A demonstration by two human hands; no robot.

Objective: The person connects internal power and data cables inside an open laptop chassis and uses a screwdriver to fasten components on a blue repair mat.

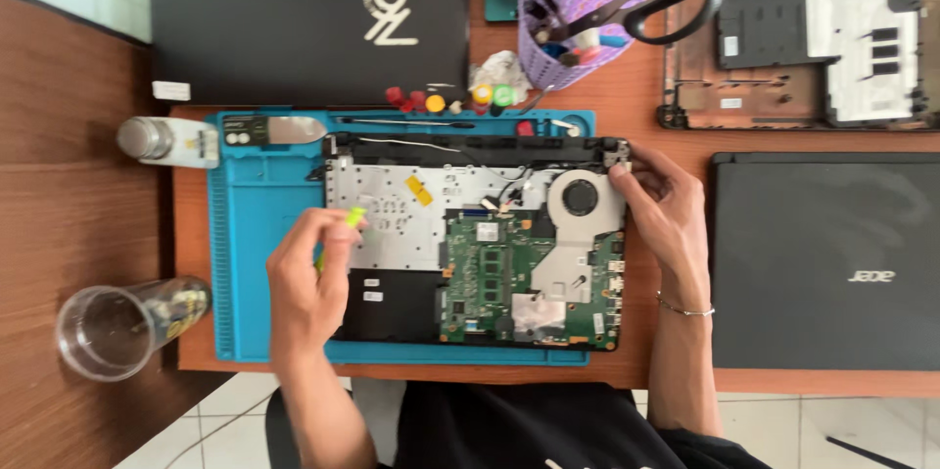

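An opened laptop base [392,224] lies on a blue work mat [259,234], showing a green circuit board [490,278], a round fan [580,197] and a silver metal plate. My left hand [308,283] is closed around a yellow-green screwdriver [351,219], its tip over the silver plate at the laptop's left side. My right hand [666,214] grips the laptop's far right corner by the hinge, with a thin bracelet on the wrist.
A closed black laptop [308,19] lies at the back, another [822,258] at the right. A stripped laptop shell [803,58] sits back right. A purple tool cup [573,14] holds scissors. Colourful screwdriver bits [446,99] line the mat. A glass [117,327] and a bottle [166,141] stand left.
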